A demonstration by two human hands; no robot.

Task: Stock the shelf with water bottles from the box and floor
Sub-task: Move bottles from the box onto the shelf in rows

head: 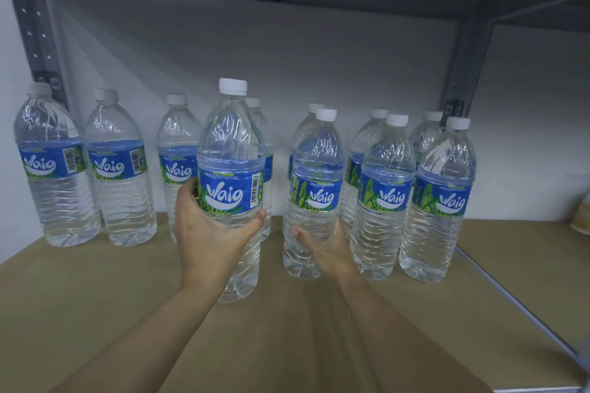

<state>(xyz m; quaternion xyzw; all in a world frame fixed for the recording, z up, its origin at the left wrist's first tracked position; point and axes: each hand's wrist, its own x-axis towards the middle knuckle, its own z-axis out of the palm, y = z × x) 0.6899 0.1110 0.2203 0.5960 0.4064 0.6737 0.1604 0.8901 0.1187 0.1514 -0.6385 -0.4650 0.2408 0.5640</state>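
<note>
Stocking the shelf (pixel 95 313): left grip (pixel 204 233) holds the near bottle (pixel 231 169), right grip (pixel 325 249) holds the next bottle (pixel 317 195) at 3 o'clock. Next, maybe let go.

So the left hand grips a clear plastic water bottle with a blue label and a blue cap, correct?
Not quite: the head view shows the left hand gripping a clear plastic water bottle with a blue label, but its cap is white.

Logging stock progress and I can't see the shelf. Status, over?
Left hand grips front bottle at the label. Right hand grips neighbouring bottle low down. Other bottles stand close behind and beside both.
</note>
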